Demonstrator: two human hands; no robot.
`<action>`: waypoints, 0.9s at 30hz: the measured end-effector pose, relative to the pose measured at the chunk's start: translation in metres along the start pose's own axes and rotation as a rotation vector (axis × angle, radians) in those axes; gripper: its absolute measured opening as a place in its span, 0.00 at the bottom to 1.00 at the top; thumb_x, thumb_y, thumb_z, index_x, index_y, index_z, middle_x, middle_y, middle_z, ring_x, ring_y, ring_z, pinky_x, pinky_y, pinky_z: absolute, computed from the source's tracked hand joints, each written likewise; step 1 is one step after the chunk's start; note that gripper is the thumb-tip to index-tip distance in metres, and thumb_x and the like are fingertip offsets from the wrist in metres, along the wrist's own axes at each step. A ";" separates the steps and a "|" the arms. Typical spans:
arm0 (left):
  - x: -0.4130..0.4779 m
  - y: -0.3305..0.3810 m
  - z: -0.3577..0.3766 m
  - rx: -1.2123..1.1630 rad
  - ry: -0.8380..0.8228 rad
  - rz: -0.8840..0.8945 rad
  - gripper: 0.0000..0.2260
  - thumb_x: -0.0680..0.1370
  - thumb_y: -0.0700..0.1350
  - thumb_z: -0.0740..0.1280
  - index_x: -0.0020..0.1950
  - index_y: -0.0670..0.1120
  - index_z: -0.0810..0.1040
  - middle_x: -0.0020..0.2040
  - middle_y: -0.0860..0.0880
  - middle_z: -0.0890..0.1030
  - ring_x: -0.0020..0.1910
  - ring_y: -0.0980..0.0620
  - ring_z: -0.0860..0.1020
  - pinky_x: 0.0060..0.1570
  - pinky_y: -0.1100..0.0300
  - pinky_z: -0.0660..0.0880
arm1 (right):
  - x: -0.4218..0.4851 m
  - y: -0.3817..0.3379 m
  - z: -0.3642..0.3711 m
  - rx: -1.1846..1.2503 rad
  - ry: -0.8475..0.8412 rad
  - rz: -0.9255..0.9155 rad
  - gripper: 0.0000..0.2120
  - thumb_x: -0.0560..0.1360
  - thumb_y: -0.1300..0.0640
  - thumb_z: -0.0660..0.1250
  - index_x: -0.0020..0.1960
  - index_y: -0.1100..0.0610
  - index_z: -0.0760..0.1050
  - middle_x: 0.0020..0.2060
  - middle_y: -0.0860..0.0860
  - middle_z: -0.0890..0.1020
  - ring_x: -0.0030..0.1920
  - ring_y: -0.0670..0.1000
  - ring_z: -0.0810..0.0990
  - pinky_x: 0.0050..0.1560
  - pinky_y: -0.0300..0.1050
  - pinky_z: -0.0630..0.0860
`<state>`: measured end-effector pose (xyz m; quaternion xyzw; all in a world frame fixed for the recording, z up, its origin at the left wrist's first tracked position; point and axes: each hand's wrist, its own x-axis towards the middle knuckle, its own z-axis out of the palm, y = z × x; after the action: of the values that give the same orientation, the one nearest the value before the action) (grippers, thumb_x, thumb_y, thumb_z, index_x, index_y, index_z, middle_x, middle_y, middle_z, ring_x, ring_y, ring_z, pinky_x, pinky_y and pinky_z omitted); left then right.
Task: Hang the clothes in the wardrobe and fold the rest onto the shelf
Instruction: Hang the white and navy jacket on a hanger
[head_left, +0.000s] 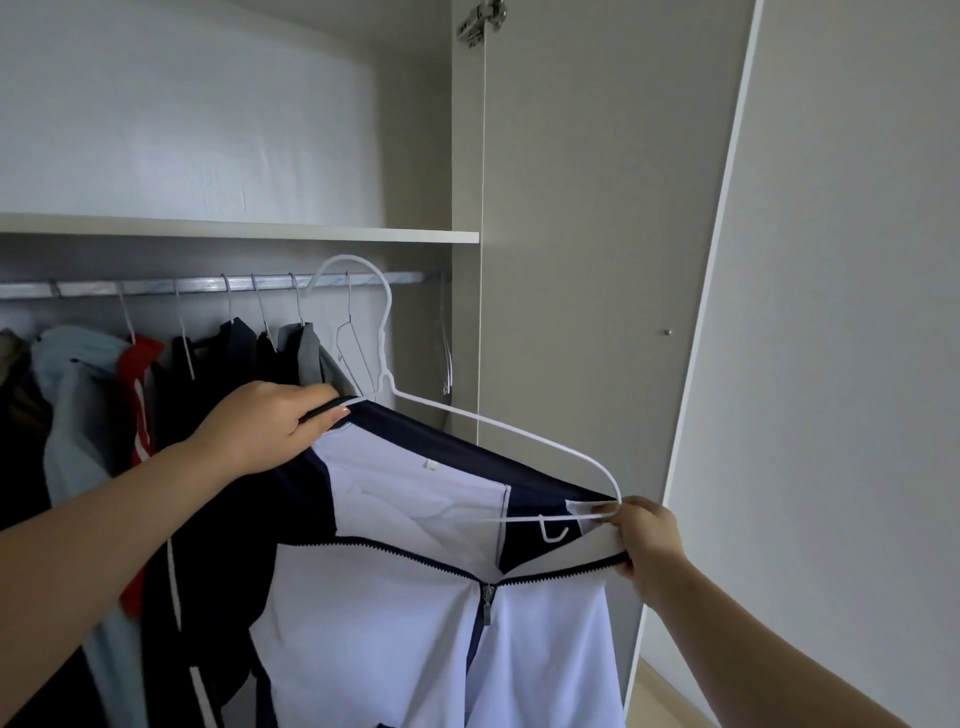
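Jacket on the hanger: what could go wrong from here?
On the hanger, the right arm lies bare above the jacket, pinched to it only by the right hand; let go now, that shoulder may slip off. The left hand grips the other shoulder. Nearing the rail, the hook could snag the empty hangers.

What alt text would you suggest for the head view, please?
Two hands hold a navy and white zip jacket on a white wire hanger before an open wardrobe; the left hand grips the collar end, the right hand pinches the hanger's tip. Other clothes hang on the rail.
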<state>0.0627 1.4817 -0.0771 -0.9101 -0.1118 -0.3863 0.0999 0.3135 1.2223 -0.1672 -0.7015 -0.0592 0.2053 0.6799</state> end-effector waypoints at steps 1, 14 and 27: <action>-0.001 0.000 0.001 -0.003 0.002 0.007 0.26 0.74 0.60 0.52 0.40 0.41 0.80 0.26 0.46 0.76 0.26 0.45 0.76 0.27 0.56 0.72 | 0.000 0.001 -0.001 -0.084 0.030 -0.063 0.06 0.71 0.67 0.62 0.39 0.59 0.75 0.28 0.54 0.73 0.26 0.52 0.68 0.23 0.36 0.62; 0.002 0.027 0.029 0.349 0.195 0.152 0.32 0.82 0.55 0.44 0.27 0.42 0.73 0.18 0.46 0.69 0.15 0.46 0.69 0.17 0.64 0.65 | -0.010 -0.004 -0.008 -0.927 0.189 -0.463 0.02 0.75 0.59 0.56 0.46 0.53 0.64 0.31 0.47 0.71 0.35 0.55 0.72 0.31 0.42 0.65; -0.007 0.028 0.036 0.385 0.321 -0.001 0.29 0.82 0.56 0.46 0.29 0.42 0.73 0.19 0.46 0.69 0.15 0.47 0.68 0.18 0.65 0.64 | 0.002 -0.002 0.001 -0.381 0.178 -0.213 0.06 0.73 0.68 0.56 0.47 0.59 0.66 0.39 0.54 0.73 0.35 0.53 0.70 0.36 0.44 0.71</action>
<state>0.0909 1.4634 -0.1093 -0.8011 -0.1666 -0.4976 0.2879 0.3154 1.2241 -0.1656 -0.8223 -0.1104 0.0549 0.5556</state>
